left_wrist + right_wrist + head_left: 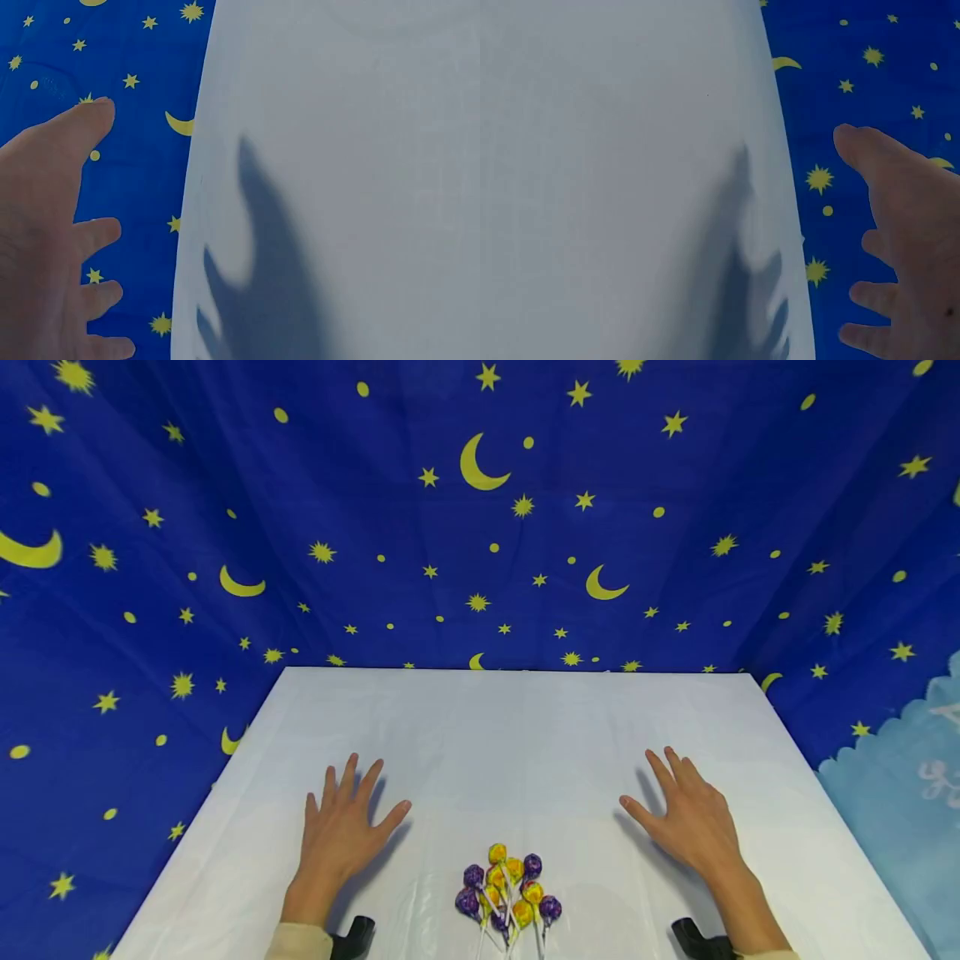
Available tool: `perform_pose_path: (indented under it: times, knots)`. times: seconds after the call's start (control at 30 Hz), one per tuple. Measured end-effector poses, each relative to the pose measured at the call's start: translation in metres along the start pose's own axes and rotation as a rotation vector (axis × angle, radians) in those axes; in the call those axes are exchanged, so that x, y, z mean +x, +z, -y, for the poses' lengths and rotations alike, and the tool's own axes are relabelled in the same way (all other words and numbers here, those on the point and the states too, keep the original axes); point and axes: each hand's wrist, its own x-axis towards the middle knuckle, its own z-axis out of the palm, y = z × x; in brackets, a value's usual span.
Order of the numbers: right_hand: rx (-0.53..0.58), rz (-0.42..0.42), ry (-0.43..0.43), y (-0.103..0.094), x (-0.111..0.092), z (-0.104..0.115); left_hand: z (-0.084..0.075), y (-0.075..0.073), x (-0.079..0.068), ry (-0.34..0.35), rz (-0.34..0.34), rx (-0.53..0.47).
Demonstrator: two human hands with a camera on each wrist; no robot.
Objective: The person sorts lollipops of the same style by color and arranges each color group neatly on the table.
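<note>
A bunch of lollipops (495,877) in yellow and purple wrappers lies at the near middle of the white table, white sticks pointing toward me. To the left of it my left hand (341,831) hovers over the table, fingers spread and straight, holding nothing. My right hand (686,818) is held the same way on the other side, thumb toward the middle, with nothing in it. In the left wrist view the left hand (45,217) casts a shadow on the cloth. The right wrist view shows the right hand (915,232) beside its own shadow.
A white cloth (517,735) covers the table. Dark blue fabric (525,535) with yellow moons and stars hangs behind and at the sides. Light blue fabric (900,802) hangs at the right. Black straps with camera mounts (356,935) are on both wrists.
</note>
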Motion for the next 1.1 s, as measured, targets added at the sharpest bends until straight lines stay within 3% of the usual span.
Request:
perform_pose_path:
  times: [0.13,0.3,0.4,0.6,0.73,0.93,1.1]
  knots:
    - [0.038,-0.045,-0.017,-0.001,-0.003,0.002,0.001,0.003,-0.001,0.013,-0.027,-0.095]
    - [0.124,-0.087,-0.031,-0.001,-0.004,0.007,-0.002,0.003,-0.002,0.038,-0.05,-0.286]
    - [0.187,-0.08,-0.035,-0.002,-0.004,0.012,-0.008,0.003,-0.004,0.069,-0.009,-0.421]
    - [0.266,-0.04,-0.127,-0.003,0.002,0.032,-0.024,0.001,-0.008,0.102,0.097,-0.65]
    - [0.329,-0.012,-0.165,0.002,0.002,0.046,-0.035,0.003,-0.01,0.147,0.13,-0.647]
    - [0.45,0.089,-0.233,0.015,-0.004,0.065,-0.049,0.008,-0.014,0.185,0.2,-0.519]
    - [0.53,0.152,-0.255,0.02,-0.011,0.08,-0.06,0.012,-0.016,0.237,0.264,-0.53]
